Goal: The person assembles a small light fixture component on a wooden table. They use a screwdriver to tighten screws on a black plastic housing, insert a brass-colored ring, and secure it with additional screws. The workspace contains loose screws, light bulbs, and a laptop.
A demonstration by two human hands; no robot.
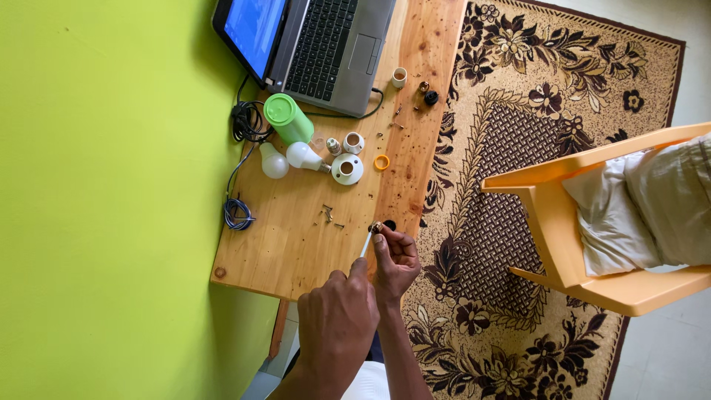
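both hands are seen closest to the camera, at the near edge of the desk. a thin white-handled screwdriver is gripped in the left hand, fingers closed round it, its tip set against a small brass-and-black holder part. that part is pinched between the fingertips of the right hand, just over the desk's right edge, with a small black piece touching or just beside it. judged from this, a screw on the part is being worked, and the assembly looks far from finished: loose screws are scattered mid-desk, and white holder parts, an orange ring and two white bulbs are left apart nearer the far end. a green cup and an open laptop are placed at the far edge; cables hang off the left edge
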